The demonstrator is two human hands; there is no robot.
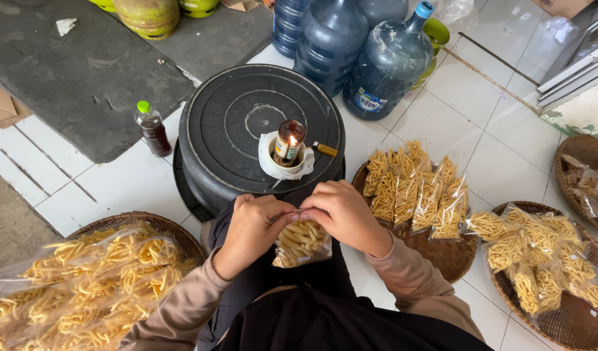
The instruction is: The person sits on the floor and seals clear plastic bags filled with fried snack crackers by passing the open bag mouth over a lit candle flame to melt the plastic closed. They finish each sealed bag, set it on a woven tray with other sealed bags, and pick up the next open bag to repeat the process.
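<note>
Seemingly, in the head view, a small clear bag (pixel 302 242) of yellow snack sticks is held up by its top edge between both hands, over the lap and just short of a flame. The left hand (pixel 252 231) and right hand (pixel 345 214) are closed, fingertips pinched together on the bag's mouth, which is pressed flat between them. The step in hand is judged to be the closing of the bag's mouth before it is sealed. A steady pinch and an even, straight edge would be called for, with fingers kept clear of the fire. A lit lamp bottle (pixel 289 140) is stood in a white cup on an upturned black tub (pixel 247 123), just ahead of the hands. Filled bags are heaped on a woven tray (pixel 175 229) at the left, and on two more trays (pixel 445 253) at the right. Water jugs (pixel 383 65) are stood behind the tub, and a small dark bottle (pixel 153 129) beside it
</note>
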